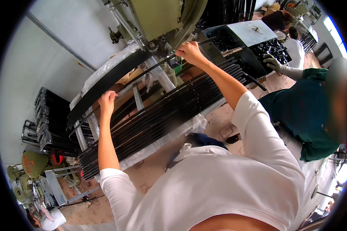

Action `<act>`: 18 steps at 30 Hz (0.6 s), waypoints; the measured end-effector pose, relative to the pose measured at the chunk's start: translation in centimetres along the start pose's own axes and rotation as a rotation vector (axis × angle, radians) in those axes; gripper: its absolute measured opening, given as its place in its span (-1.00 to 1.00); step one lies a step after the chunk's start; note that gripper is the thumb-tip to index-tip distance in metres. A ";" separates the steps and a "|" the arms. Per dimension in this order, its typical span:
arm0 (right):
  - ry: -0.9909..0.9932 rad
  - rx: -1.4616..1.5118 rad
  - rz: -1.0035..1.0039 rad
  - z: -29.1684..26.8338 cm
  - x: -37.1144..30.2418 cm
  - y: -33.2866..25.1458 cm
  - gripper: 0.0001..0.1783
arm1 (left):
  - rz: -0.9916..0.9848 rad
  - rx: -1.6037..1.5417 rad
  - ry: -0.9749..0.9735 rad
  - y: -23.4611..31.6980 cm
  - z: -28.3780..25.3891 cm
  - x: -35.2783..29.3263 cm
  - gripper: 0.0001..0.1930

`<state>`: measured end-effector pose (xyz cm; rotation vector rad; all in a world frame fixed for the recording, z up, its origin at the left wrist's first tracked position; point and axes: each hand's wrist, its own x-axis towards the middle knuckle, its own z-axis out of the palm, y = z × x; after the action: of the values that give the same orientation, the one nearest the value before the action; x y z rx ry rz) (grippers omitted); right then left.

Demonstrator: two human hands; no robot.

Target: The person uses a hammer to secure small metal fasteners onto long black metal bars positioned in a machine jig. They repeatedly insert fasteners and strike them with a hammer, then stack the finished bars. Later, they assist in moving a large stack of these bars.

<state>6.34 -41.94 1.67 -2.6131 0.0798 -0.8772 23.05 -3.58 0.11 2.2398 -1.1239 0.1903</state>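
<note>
- Two hands: left hand [108, 101] and right hand [190, 52], fingers closed around one black rod [142, 73].
- Two rod stacks [158, 115] at frame centre.
- One green press [158, 15], top.

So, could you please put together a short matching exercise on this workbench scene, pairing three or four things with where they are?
Things:
1. left hand
2. right hand
3. co-worker's gloved hand
4. stack of long black strips

Places:
A. lying across the bench on clear plastic sheet
B. in the tray of small black parts at the far right
C. gripping a thin black strip near its left end
D. on the same strip, up by the green machine

Pairs: 1-C, 2-D, 3-B, 4-A
</note>
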 end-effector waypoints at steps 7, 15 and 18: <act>-0.012 -0.052 0.044 0.4 -1.0 0.3 -0.84 | 0.039 0.052 -0.004 -0.1 0.6 0.1 -0.77; 0.035 -0.102 0.010 0.9 -1.6 -0.7 -0.81 | -0.002 0.057 0.025 -0.9 1.2 -0.1 -0.82; 0.019 -0.119 0.031 0.8 -2.0 -0.2 -0.84 | -0.018 0.070 0.021 -1.1 1.6 0.7 -0.81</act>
<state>5.22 -41.13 0.07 -2.7057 0.1819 -0.9124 24.12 -4.45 -1.41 2.3034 -1.1015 0.2492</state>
